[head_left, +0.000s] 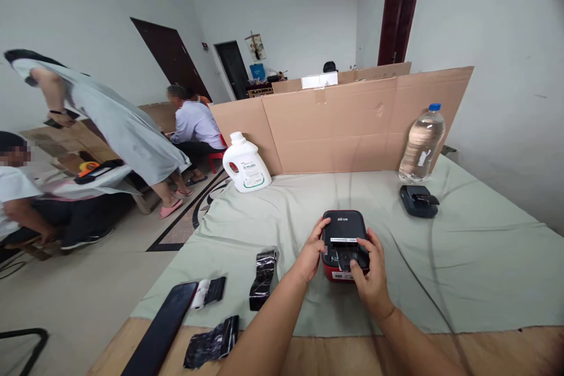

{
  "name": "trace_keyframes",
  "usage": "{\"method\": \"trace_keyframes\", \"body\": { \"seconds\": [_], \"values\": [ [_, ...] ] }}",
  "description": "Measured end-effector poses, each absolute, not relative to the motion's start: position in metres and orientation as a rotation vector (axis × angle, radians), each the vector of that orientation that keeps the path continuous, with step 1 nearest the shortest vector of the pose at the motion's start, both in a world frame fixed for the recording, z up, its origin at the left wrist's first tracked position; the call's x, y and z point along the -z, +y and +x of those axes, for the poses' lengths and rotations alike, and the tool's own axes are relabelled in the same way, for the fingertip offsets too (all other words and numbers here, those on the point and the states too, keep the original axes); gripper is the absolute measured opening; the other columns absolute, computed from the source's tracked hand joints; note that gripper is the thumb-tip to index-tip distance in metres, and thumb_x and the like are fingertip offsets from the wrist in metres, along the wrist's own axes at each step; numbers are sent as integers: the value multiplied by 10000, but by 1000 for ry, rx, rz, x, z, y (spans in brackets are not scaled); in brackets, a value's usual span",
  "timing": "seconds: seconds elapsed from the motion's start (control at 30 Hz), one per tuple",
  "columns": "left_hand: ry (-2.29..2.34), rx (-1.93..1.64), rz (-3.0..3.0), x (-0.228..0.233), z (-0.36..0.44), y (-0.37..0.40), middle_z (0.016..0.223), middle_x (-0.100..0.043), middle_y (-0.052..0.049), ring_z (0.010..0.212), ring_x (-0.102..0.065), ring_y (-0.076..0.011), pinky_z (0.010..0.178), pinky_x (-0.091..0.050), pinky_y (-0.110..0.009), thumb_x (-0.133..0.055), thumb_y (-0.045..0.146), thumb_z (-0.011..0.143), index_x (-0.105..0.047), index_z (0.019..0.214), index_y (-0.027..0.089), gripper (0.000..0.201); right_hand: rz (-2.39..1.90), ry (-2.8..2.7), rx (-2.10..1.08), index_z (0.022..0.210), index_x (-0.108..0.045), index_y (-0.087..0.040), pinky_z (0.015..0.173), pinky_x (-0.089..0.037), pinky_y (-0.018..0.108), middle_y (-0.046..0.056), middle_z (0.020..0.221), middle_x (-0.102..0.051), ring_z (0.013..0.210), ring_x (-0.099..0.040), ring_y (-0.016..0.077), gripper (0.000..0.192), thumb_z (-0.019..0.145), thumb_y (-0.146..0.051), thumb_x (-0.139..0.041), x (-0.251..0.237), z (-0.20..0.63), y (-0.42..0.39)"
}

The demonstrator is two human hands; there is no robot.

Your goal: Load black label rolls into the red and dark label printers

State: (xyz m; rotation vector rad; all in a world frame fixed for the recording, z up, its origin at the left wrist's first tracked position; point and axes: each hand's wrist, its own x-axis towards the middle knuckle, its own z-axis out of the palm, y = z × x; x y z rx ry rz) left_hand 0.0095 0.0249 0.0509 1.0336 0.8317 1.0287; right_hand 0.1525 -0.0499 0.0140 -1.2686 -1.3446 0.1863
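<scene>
Hands are working together on a small red-and-black label printer (344, 242) sitting on the pale green cloth (462, 258) that is covering the tabletop (352, 355), just in front of the person. The left hand (311, 251) is cupping the printer's left side, fingers lightly curled against the casing, steadying it. The right hand (372, 273) is resting over the front edge, with its thumb pressing near the open paper bay, where a white strip is showing. Doing this well probably means keeping the left hand bracing so the body is not sliding on the cloth, and pressing evenly rather than at one corner. Dark label rolls (263, 271) are lying to the left, a black strip (161, 329) nearer the edge, and a water bottle (422, 144) and detergent jug (245, 163) are standing well behind.
</scene>
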Motion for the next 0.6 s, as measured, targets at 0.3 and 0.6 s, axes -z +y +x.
{"method": "trace_keyframes", "body": {
  "seconds": [0.3, 0.6],
  "values": [
    [805, -1045, 1082, -46, 10, 24, 1553, -245, 19, 1402, -284, -203, 1025, -395, -318, -436, 98, 495, -124, 1489, 313, 1063, -1239, -1274, -240, 1386, -336, -213, 1102, -289, 558, 133, 1485, -311, 1369, -315, 305, 597, 820, -264, -519, -7, 149, -49],
    [749, -1097, 1001, -42, 13, 17, 1450, -440, -17, 1271, -462, -229, 950, -449, -328, -439, 116, 547, -342, 1417, 239, 884, -1192, -1266, -320, 1392, -338, -209, 1121, -275, 525, 121, 1492, -313, 1377, -309, 286, 547, 875, -316, -478, -5, 153, -49]
  ]
}}
